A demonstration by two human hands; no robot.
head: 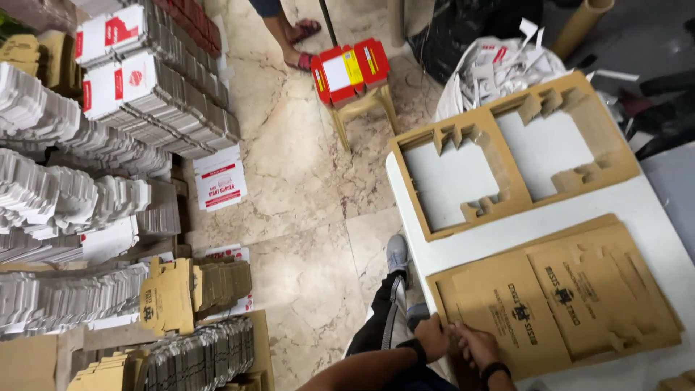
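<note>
A stack of brown die-cut cardboard sheets with dark print lies on the near end of a white table. My left hand grips the stack's near left corner, fingers curled over the edge. Right beside it, my right hand grips the same edge, its fingers lying on the top sheet. Both wrists wear dark bands. Farther up the table lies a brown cardboard frame with two large cut-out openings.
Stacks of flat white and red boxes and brown folded boxes line the floor at left. A stool with red boxes stands ahead, another person's feet behind it. A sack of white scraps sits beyond the table.
</note>
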